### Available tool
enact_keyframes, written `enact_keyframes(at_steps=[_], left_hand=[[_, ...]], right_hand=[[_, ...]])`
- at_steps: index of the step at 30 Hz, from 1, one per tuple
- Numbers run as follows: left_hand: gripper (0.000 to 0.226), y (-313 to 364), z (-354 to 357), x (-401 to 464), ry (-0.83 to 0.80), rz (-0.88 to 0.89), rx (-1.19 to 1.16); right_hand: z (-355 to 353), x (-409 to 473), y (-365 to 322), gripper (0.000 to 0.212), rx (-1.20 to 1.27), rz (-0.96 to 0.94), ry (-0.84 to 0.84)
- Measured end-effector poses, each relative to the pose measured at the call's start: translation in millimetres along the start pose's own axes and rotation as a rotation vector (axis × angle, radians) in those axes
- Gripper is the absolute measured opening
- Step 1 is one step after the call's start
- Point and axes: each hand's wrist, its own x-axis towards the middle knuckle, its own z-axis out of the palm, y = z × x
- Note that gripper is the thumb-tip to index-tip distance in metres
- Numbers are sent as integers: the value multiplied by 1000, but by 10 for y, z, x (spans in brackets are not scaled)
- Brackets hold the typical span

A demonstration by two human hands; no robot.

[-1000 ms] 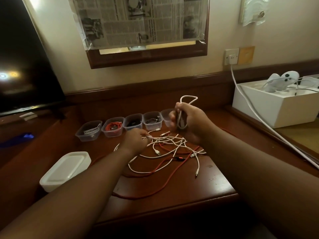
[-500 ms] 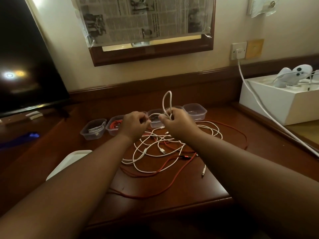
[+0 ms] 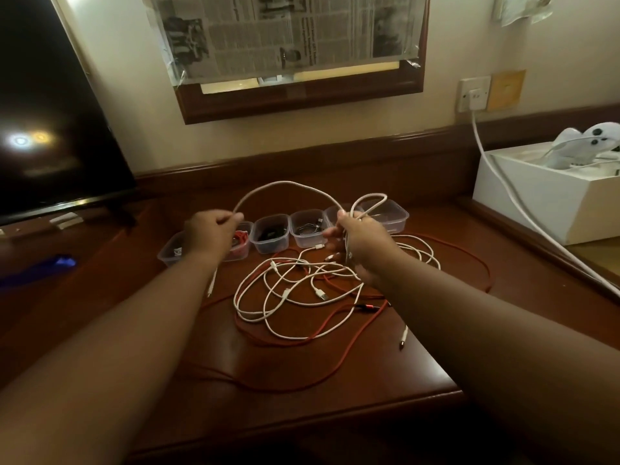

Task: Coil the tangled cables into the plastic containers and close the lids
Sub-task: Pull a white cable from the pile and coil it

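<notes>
A tangle of white cables [image 3: 288, 290] and red cables [image 3: 339, 357] lies on the wooden desk [image 3: 335, 414]. My right hand [image 3: 360, 243] grips a partly wound coil of white cable, loops sticking up above the fingers. My left hand [image 3: 211, 233] pinches the same white cable [image 3: 288, 186], which arcs between both hands above the desk. Behind the hands stands a row of small clear plastic containers [image 3: 307, 228], several holding coiled cables, one with a red cable [image 3: 240, 241]. The far right container [image 3: 389, 214] looks empty.
A dark TV screen [image 3: 50, 129] stands at the left. A white box [image 3: 543, 203] with a white device sits at the right, with a thick white power cord [image 3: 523, 216] running from the wall socket [image 3: 473, 94]. A framed newspaper hangs on the wall.
My hands have drawn apart, the left moving left, stretching a long arc of white cable between them. The view has shifted, and the white lidded tub at the left is out of sight.
</notes>
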Motion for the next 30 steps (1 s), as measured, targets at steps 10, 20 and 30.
enact_keyframes(at_steps=[10, 20, 30], left_hand=[[20, 663, -312, -60, -135, -70, -405], [17, 944, -483, -692, -517, -29, -599], [17, 1012, -779, -1013, -808, 376, -300]], right_hand=[[154, 2, 189, 31, -365, 115, -102], [-74, -46, 10, 42, -303, 90, -35], [-265, -265, -154, 32, -503, 19, -220]])
